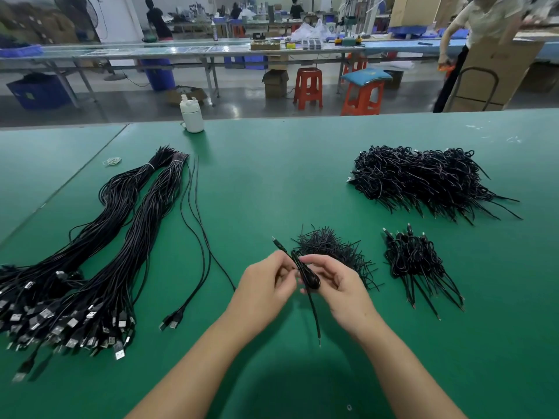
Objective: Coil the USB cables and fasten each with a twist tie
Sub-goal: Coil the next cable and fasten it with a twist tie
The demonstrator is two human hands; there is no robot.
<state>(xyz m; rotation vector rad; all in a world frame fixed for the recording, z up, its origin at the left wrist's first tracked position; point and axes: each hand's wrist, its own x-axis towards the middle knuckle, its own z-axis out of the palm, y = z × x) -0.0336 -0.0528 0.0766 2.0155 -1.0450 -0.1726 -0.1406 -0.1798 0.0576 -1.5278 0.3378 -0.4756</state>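
Observation:
A short coiled black USB cable [308,276] hangs between both hands above the green table [272,182]. My left hand [266,282] pinches its upper part, where a plug end sticks up. My right hand [335,285] curls round the coil's lower loop, and a loose tail hangs down below it. Just behind the hands lies a heap of black twist ties [329,246]. Two loose straight cables [196,237] lie left of the hands.
Large bundles of uncoiled cables [90,267] cover the left of the table. A small stack of coiled cables [417,261] sits to the right, a big pile [423,179] behind it. A white bottle [191,114] stands at the far edge, with rubber bands [112,161] nearby.

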